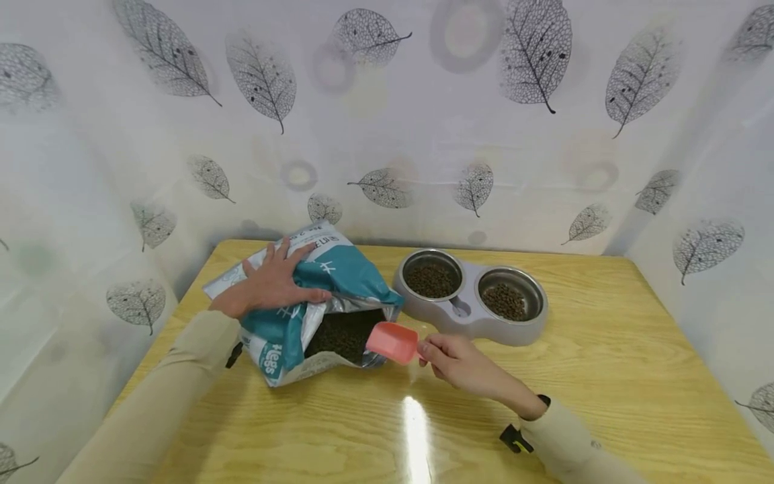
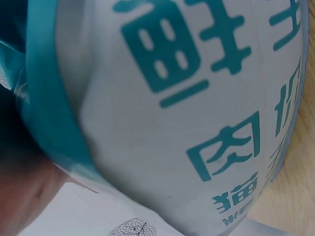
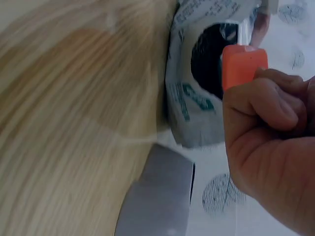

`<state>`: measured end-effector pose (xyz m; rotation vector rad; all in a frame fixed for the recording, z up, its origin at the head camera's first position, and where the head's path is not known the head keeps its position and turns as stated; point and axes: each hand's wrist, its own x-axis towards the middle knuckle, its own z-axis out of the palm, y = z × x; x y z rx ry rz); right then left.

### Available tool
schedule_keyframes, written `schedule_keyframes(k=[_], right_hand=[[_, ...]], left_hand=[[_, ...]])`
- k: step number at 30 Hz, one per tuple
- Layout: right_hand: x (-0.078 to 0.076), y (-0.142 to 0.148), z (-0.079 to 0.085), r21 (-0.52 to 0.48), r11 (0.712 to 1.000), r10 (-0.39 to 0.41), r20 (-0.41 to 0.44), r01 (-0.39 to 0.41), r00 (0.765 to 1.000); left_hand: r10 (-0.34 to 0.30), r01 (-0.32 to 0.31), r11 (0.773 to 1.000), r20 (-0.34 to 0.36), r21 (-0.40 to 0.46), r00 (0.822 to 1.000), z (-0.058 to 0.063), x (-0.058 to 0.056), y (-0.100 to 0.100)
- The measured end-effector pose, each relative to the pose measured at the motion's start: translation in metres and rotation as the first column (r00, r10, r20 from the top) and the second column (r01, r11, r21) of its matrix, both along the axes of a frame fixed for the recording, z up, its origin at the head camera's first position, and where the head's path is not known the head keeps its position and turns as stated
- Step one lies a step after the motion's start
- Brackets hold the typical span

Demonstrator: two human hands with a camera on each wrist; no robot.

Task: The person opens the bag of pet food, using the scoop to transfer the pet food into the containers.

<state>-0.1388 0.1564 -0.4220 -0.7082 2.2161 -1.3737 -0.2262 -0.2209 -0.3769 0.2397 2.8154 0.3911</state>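
Note:
A teal and white bag of pet food (image 1: 338, 269) lies on its side, its mouth facing the near right with brown kibble (image 1: 338, 336) visible inside. My left hand (image 1: 275, 282) rests on top of the bag with fingers spread. In my right hand (image 1: 462, 363) I grip the handle of a pink scoop (image 1: 393, 341), which is at the right edge of the bag's mouth. The scoop looks bare inside. From the right wrist view, the scoop (image 3: 243, 66) shows orange in front of the dark opening. The left wrist view shows mostly the bag's printed side (image 2: 147, 123).
Behind my right hand stands a grey double feeder (image 1: 468, 306) with two steel bowls. Kibble lies in the left bowl (image 1: 431, 254) and the right bowl (image 1: 532, 286). Leaf-print sheeting (image 1: 387, 121) walls the back and sides of the wooden table (image 1: 629, 376).

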Motion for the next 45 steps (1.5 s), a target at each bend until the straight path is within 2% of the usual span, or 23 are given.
schedule_keyframes(k=[5, 13, 18, 21, 25, 28, 32, 34, 39, 45], right_hand=[[-0.003, -0.028, -0.003, 0.076, 0.997, -0.002, -0.023, 0.003, 1.0], [-0.006, -0.062, -0.005, 0.173, 0.981, -0.081, -0.065, 0.092, 0.995], [-0.007, -0.08, -0.011, 0.149, 0.986, -0.052, -0.143, 0.073, 0.988], [-0.006, -0.085, -0.016, 0.115, 0.992, -0.039, -0.157, 0.058, 0.987], [-0.004, -0.083, -0.02, 0.084, 0.994, -0.056, -0.072, 0.063, 0.996], [-0.003, -0.077, -0.018, 0.06, 0.995, -0.079, 0.041, 0.076, 0.996], [0.0, -0.066, -0.011, -0.021, 0.995, -0.093, 0.213, 0.099, 0.973], [0.001, -0.061, -0.008, -0.054, 0.992, -0.099, 0.268, 0.118, 0.958], [0.004, -0.053, -0.003, -0.066, 0.989, -0.11, 0.298, 0.135, 0.948], [0.005, -0.045, -0.001, -0.104, 0.988, -0.069, 0.342, 0.111, 0.937]], left_hand=[[0.003, -0.003, 1.0, 0.0, -0.007, 1.0, 0.001, -0.002, 0.0], [0.0, 0.0, 1.0, 0.001, -0.003, 1.0, -0.001, -0.002, 0.0], [0.001, -0.001, 1.0, -0.001, -0.005, 1.0, 0.001, -0.002, 0.001], [0.001, -0.001, 1.0, 0.001, 0.002, 1.0, 0.0, -0.002, 0.002], [0.0, 0.0, 1.0, 0.006, 0.01, 1.0, -0.001, -0.003, 0.001], [0.0, 0.0, 1.0, 0.003, 0.005, 1.0, -0.003, -0.003, 0.0], [0.004, -0.004, 1.0, -0.001, 0.001, 1.0, -0.002, -0.004, -0.001], [0.005, -0.005, 1.0, 0.003, 0.002, 1.0, -0.002, -0.004, -0.001], [0.009, -0.009, 1.0, 0.014, -0.004, 1.0, -0.001, -0.003, -0.001], [0.006, -0.007, 1.0, 0.009, 0.005, 1.0, -0.001, -0.002, 0.0]])
